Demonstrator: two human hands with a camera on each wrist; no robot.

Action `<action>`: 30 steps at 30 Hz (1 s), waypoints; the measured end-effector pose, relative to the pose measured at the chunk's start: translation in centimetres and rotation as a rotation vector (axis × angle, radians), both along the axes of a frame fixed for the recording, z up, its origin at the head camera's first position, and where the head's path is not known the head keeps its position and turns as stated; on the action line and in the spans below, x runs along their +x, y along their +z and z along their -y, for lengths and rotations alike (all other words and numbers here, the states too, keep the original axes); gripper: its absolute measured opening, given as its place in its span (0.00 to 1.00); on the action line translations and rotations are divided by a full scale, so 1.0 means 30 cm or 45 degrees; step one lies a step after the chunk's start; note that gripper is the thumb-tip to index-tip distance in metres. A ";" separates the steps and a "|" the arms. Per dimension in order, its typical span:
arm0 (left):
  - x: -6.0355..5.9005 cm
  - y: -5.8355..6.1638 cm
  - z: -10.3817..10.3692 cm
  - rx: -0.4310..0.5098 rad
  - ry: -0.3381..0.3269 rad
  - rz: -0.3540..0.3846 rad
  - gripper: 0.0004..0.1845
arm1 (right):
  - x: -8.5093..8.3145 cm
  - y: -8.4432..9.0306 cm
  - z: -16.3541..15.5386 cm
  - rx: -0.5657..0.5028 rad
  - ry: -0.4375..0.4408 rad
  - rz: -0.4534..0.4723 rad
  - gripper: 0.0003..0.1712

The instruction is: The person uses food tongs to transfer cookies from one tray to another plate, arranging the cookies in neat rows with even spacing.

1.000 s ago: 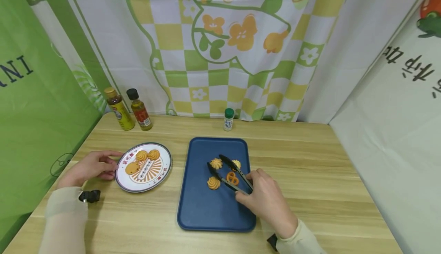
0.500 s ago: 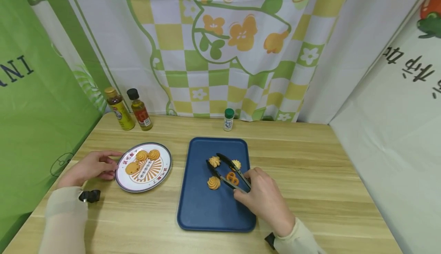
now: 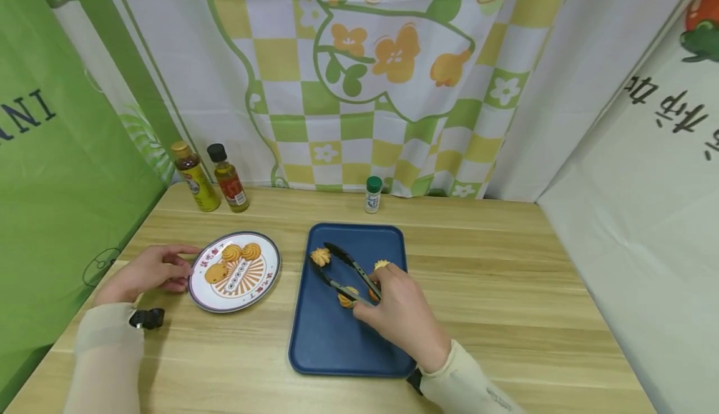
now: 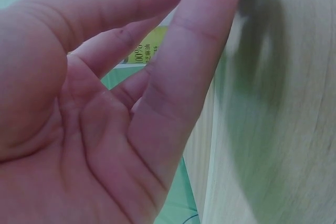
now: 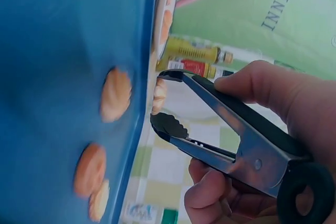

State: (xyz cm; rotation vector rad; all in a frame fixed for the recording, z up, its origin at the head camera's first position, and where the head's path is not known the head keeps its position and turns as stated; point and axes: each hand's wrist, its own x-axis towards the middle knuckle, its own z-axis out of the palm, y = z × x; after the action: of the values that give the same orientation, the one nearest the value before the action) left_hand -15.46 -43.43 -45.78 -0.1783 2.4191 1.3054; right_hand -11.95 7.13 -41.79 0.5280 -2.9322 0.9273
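Note:
My right hand (image 3: 401, 311) holds black-tipped metal tongs (image 5: 214, 124). Between the tong tips is a swirled cookie (image 3: 321, 256), over the left side of the blue tray (image 3: 337, 345). On the tray, a second swirled cookie (image 3: 346, 298) lies partly behind the tongs. A pretzel-shaped cookie (image 3: 373, 293) and a pale cookie (image 3: 381, 264) are partly covered by the hand. At the left, my left hand (image 3: 151, 270) pinches the rim of a white patterned plate (image 3: 264, 245). Two swirled cookies (image 3: 251, 251) and a round cookie (image 3: 216, 273) rest on that plate.
Two sauce bottles (image 3: 229, 180) stand at the table's back left corner. A small green-capped shaker (image 3: 373, 194) is behind the tray. A patterned curtain (image 3: 354, 133) hangs along the back edge of the wooden table (image 3: 494, 264).
My right hand and the tongs have moved left, carrying the swirled cookie from the tray's middle toward its left edge. The left hand and the plate have stayed still.

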 end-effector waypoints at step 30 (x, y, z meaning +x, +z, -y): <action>0.003 0.009 -0.009 0.014 -0.032 -0.033 0.32 | -0.024 -0.013 0.427 0.086 0.331 -0.076 0.20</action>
State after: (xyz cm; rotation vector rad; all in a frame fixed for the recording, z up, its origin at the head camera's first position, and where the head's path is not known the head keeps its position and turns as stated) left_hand -15.38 -43.15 -45.50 -0.1280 2.4272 1.3176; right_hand -12.66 -5.68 -42.18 0.9412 -2.8963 0.8163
